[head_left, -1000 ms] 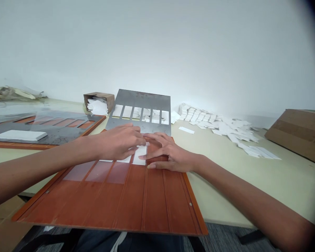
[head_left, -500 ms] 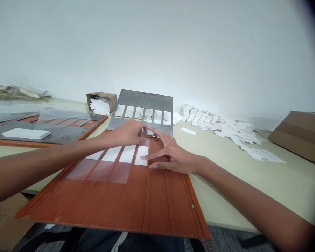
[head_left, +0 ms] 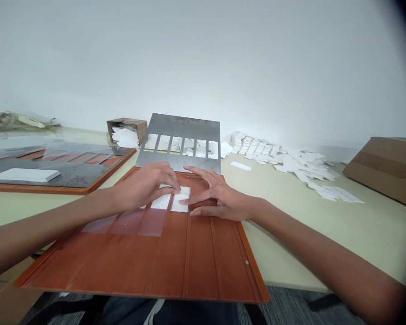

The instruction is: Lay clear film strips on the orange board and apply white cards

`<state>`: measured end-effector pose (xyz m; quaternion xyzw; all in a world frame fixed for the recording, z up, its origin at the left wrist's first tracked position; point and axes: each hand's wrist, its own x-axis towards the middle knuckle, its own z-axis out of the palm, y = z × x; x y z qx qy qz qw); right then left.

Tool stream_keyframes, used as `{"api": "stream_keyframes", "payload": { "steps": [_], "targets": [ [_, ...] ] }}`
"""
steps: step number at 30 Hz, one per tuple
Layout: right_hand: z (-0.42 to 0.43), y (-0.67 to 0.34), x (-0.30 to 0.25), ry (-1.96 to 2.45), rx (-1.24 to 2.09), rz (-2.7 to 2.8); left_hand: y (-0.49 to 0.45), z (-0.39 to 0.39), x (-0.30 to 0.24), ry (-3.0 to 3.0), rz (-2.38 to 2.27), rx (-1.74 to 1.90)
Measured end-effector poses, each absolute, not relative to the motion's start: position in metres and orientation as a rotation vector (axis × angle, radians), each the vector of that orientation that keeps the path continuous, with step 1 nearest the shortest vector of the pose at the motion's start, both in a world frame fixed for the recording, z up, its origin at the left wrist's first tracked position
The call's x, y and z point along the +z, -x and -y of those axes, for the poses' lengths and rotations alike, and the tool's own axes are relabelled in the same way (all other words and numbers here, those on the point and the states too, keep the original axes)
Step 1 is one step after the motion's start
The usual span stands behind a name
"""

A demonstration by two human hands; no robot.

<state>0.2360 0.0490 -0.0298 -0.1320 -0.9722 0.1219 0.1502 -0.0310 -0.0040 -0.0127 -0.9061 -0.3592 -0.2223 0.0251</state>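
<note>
An orange-brown grooved board (head_left: 176,262) lies before me at the table's front edge. White cards sit in a row between its ridges; the rightmost white card (head_left: 182,204) shows between my hands. Clear plastic film (head_left: 135,222) lies over part of the board, reaching below the cards. My left hand (head_left: 152,186) is closed, thumb and fingertips together at that card's upper left; whatever they pinch is hidden. Spread flat, my right hand (head_left: 219,195) rests on the board, with fingertips touching the card's right edge.
A grey slotted metal plate (head_left: 186,126) leans up behind the board. Left are a second board with a grey plate (head_left: 88,175), a white card stack (head_left: 27,174) and a small carton (head_left: 143,131). Loose white cards (head_left: 301,167) and a large cardboard box (head_left: 385,169) are right.
My left hand has moved down and left from the film's top to the rightmost card. My right hand stays spread in nearly the same place. The view has shifted slightly.
</note>
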Motion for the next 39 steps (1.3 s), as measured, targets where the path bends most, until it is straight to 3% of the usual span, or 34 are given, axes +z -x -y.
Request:
{"api": "stream_keyframes", "payload": {
  "steps": [18, 27, 39],
  "targets": [
    [-0.049, -0.233, -0.026, 0.265, 0.296, 2.805, 0.024, 0.015, -0.016, 2.767, 0.942, -0.47],
    [-0.051, -0.233, -0.027, 0.245, 0.322, 2.802, 0.028, 0.012, -0.019, 2.765, 0.914, -0.552],
    [-0.054, -0.232, -0.027, 0.209, 0.435, 2.81, 0.03, 0.015, -0.008, 2.77, 1.218, -0.451]
  ]
}}
